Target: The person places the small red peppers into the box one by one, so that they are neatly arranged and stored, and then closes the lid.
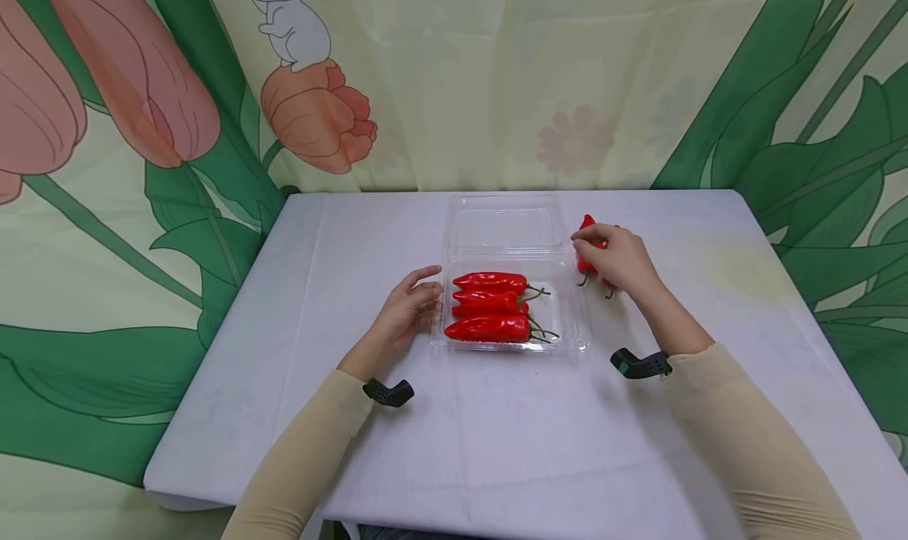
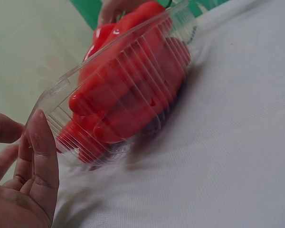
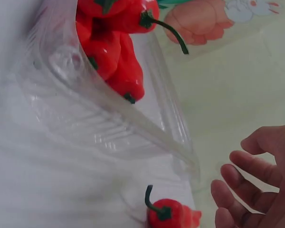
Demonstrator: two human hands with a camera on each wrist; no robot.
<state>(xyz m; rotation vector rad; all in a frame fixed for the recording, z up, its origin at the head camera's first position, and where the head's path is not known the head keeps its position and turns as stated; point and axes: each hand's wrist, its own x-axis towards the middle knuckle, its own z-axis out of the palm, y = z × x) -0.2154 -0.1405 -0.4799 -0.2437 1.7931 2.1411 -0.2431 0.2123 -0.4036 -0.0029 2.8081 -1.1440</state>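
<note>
An open clear plastic box (image 1: 567, 303) lies on the table with its lid (image 1: 504, 221) folded back. Inside are several red chili peppers (image 1: 489, 329) with green stems, lying side by side and partly stacked. My left hand (image 1: 407, 307) is at the box's left side; in the left wrist view its fingertips (image 2: 40, 137) touch the clear wall. My right hand (image 1: 617, 258) hovers over loose red peppers (image 1: 586, 264) right of the box, partly hiding them. The right wrist view shows its fingers (image 3: 235, 178) loosely bent and apart, holding nothing, near a loose pepper (image 3: 166, 214).
A white cloth covers the table (image 1: 397, 445). Behind it hangs a printed curtain (image 1: 440, 83) with tulips and a white animal. Black wrist straps (image 1: 388, 393) are on both forearms.
</note>
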